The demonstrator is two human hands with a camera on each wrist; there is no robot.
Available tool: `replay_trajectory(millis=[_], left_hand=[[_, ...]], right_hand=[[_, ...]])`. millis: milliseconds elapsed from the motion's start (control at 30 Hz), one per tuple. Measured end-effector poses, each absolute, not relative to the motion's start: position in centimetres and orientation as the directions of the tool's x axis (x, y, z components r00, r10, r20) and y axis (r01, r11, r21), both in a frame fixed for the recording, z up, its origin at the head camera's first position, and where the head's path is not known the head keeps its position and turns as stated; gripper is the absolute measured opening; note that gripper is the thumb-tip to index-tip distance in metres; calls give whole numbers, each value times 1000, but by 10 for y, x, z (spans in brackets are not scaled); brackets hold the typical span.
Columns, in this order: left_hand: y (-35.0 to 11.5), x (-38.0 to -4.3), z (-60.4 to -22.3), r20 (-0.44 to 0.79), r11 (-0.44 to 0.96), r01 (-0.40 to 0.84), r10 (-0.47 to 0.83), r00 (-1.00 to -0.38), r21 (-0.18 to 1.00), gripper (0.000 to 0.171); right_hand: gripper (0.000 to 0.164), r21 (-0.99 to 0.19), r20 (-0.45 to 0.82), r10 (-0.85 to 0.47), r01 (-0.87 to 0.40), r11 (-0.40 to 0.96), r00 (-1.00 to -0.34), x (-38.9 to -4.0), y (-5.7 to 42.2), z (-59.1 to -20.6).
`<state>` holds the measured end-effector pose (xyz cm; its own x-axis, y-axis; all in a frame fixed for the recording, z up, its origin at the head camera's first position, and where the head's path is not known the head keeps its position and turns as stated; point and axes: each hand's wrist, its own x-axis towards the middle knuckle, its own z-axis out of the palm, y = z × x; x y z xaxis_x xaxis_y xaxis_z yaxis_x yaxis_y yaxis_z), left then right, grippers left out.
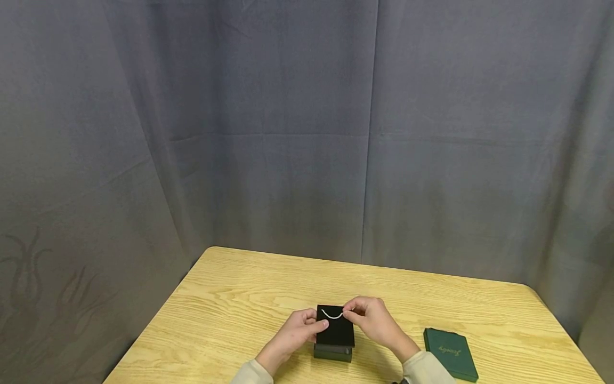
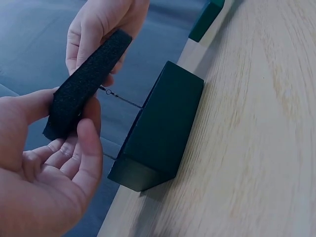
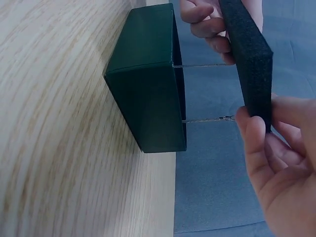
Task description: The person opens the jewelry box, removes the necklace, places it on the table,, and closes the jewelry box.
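A black foam pad (image 1: pixel 336 333) is held up over a dark green box base (image 1: pixel 332 354) on the table. My left hand (image 1: pixel 298 332) grips the pad's left side, thumb on the front face. At its upper right corner, my right hand (image 1: pixel 374 319) pinches the pad beside a silver chain necklace (image 1: pixel 332 317). The chain curves across the pad's front; in the left wrist view two strands run from behind the foam pad (image 2: pixel 89 84) into the box base (image 2: pixel 163 123). A small clasp (image 3: pixel 227 118) shows near my right fingertips in the right wrist view. The box's inside is hidden.
A green lid (image 1: pixel 451 353) with gold "Jewelry" lettering lies flat to the right, near my right sleeve (image 1: pixel 427 368). The wood-grain table (image 1: pixel 230 298) ends at a grey curtain (image 1: pixel 288 160) behind and to the left.
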<state>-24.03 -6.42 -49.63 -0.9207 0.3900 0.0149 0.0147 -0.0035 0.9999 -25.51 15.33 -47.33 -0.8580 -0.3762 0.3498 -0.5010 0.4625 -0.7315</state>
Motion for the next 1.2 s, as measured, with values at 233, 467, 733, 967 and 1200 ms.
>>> replay_trajectory(millis=[233,467,733,967,1200], left_hand=[[-64,-239,-493,11,17,18,370,-929,1000,26],[-63,-239,-494,12,44,30,363,-932,999,21],[-63,-239,-495,21,66,48,362,-932,997,20],[-63,-239,-493,21,71,51,362,-932,996,20],[-64,-239,-491,22,69,51,364,-931,996,21]], right_hand=[[8,-715,341,-347,-481,508,-874,-255,152,-473],[11,-694,372,-334,-498,520,-866,-254,151,-472],[10,-687,365,-346,-501,526,-864,-254,151,-474],[5,-704,371,-347,-504,501,-862,-254,152,-472],[5,-703,363,-348,-499,507,-865,-254,153,-471]])
